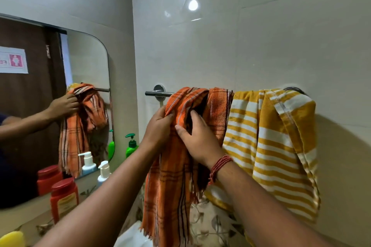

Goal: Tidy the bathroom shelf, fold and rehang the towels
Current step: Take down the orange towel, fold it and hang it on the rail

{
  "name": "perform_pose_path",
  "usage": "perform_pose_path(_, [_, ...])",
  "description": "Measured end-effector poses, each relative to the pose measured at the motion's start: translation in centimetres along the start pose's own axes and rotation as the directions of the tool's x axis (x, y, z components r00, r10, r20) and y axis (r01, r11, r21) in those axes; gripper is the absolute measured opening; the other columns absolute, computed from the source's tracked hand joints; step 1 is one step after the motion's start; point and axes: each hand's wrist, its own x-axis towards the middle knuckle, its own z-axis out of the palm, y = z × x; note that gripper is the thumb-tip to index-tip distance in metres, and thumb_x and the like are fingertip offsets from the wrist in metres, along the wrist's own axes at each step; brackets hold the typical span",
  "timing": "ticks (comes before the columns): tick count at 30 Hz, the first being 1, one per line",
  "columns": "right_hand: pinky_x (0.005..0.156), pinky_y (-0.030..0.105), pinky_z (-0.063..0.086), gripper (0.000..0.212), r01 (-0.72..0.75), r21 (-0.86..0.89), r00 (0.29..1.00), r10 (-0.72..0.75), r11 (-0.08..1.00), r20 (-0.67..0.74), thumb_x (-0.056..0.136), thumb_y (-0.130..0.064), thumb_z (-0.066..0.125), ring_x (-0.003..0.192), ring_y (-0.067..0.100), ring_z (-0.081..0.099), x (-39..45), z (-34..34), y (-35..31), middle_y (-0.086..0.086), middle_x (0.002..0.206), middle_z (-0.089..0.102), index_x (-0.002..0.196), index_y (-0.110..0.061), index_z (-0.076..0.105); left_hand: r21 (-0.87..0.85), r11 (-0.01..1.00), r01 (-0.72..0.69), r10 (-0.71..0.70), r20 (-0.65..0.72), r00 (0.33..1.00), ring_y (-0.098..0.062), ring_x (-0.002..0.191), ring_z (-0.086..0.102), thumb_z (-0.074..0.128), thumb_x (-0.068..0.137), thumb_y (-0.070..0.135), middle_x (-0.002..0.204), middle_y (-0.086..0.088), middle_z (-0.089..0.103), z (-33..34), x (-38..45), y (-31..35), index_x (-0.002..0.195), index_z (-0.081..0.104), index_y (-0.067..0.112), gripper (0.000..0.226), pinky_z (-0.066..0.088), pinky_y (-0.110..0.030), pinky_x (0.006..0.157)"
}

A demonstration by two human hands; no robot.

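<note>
Two towels hang side by side on one chrome towel rail (158, 93) fixed to the tiled wall. The orange checked towel (172, 186) is bunched over the rail's left part, its fringed end dropping low; the yellow-and-white striped towel (281, 146) is draped just to its right, the two touching at the rail.

Both hands are on the orange towel, just below the rail. The left hand (159, 124) has its fingers curled round the towel's left edge, gripping a fold. The right hand (197, 138), with a red thread band (219, 166) at the wrist, has its fingers tucked into a dark fold in the middle of the cloth, thumb on the outside, pinching it.

On the shelf at lower left stand three bottles: one red jar (64, 198), one white pump bottle (104, 172) and one green pump bottle (131, 145). A mirror (88, 62) above them repeats the bottles, the orange towel and a hand. The forearms cross in front of the shelf's right end and hide part of the towel's lower half.
</note>
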Motion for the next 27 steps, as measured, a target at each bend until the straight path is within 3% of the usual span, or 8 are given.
perform_pose_path(6, [0.107,0.048,0.045,0.097,-0.205,0.718,0.938,0.343,0.665,-0.050,0.064,-0.082,0.067,0.124,0.020,0.057,2.4,1.7,-1.2,-0.001,0.136,0.060,0.140,-0.025,0.044,-0.124,0.978,0.165,-0.146,0.150,0.978,-0.018,0.079,0.074,0.053,0.097,0.011,0.095,-0.008,0.077,-3.6,-4.6,-2.5,0.116,0.064,0.014,0.022,0.060,-0.026,0.069])
perform_pose_path(11, [0.105,0.022,0.037,0.041,0.016,0.434,0.984,0.062,0.901,-0.164,0.097,-0.015,0.055,0.121,0.010,0.053,1.4,3.0,-3.6,-0.006,0.129,0.058,0.138,-0.017,0.049,-0.305,0.930,0.205,-0.157,0.174,0.972,-0.024,0.087,0.074,0.062,0.091,0.027,0.108,-0.017,0.072,-4.6,-6.5,-1.5,0.122,0.065,0.010,0.036,0.061,-0.034,0.073])
perform_pose_path(14, [0.102,0.019,0.041,0.045,0.247,0.320,0.969,-0.223,0.915,-0.111,0.095,-0.009,0.053,0.119,0.012,0.057,-0.4,3.9,-5.0,-0.005,0.128,0.061,0.139,-0.017,0.050,-0.435,0.880,0.192,-0.131,0.166,0.977,-0.027,0.100,0.073,0.042,0.095,0.052,0.118,-0.019,0.070,-4.9,-6.6,1.4,0.126,0.066,0.011,0.057,0.061,-0.039,0.083])
perform_pose_path(16, [0.102,0.028,0.046,0.049,0.415,0.254,0.903,-0.430,0.874,0.005,0.089,-0.005,0.053,0.118,0.020,0.060,-2.0,4.1,-5.7,0.007,0.129,0.064,0.137,-0.013,0.053,-0.526,0.832,0.176,-0.078,0.202,0.976,-0.031,0.116,0.066,0.053,0.088,0.062,0.128,-0.023,0.064,-5.8,-6.3,3.4,0.139,0.055,0.005,0.076,0.053,-0.045,0.101])
perform_pose_path(19, [0.099,0.031,0.049,0.041,0.510,0.243,0.833,-0.544,0.825,0.101,0.092,-0.010,0.059,0.117,0.022,0.060,-3.7,3.6,-5.6,0.009,0.127,0.064,0.132,-0.012,0.057,-0.514,0.850,0.115,-0.006,0.210,0.978,-0.028,0.096,0.072,0.077,0.077,0.039,0.108,-0.020,0.072,-6.6,-6.1,5.5,0.132,0.060,0.002,0.069,0.057,-0.046,0.095])
perform_pose_path(22, [0.089,0.035,0.055,0.028,0.289,0.526,0.942,-0.334,0.800,-0.009,0.094,-0.041,0.058,0.105,0.016,0.066,-4.7,2.8,-5.5,0.000,0.111,0.068,0.112,-0.021,0.066,-0.462,0.882,-0.093,0.145,0.080,0.986,-0.022,0.072,0.072,0.055,0.083,0.002,0.088,-0.013,0.073,-7.3,-6.5,6.8,0.116,0.066,0.004,0.035,0.061,-0.035,0.074])
perform_pose_path(25, [0.094,0.056,0.054,0.051,-0.083,0.879,0.996,0.055,0.470,0.065,0.096,-0.054,0.049,0.111,0.029,0.067,-3.1,1.9,-5.6,0.010,0.122,0.068,0.129,-0.016,0.058,-0.540,0.836,-0.097,0.110,-0.007,0.994,-0.022,0.066,0.067,0.047,0.074,-0.001,0.081,-0.012,0.067,-7.3,-7.5,7.2,0.093,0.071,0.009,0.032,0.060,-0.034,0.065])
perform_pose_path(27, [0.099,0.059,0.049,0.055,-0.170,0.937,0.985,0.092,0.307,0.148,0.095,-0.052,0.052,0.118,0.033,0.063,-1.9,1.1,-6.7,0.014,0.130,0.065,0.136,-0.015,0.054,-0.512,0.854,-0.088,0.077,-0.043,0.996,-0.023,0.067,0.068,0.048,0.080,0.003,0.081,-0.013,0.068,-6.9,-8.2,7.3,0.095,0.068,0.007,0.025,0.061,-0.036,0.068])
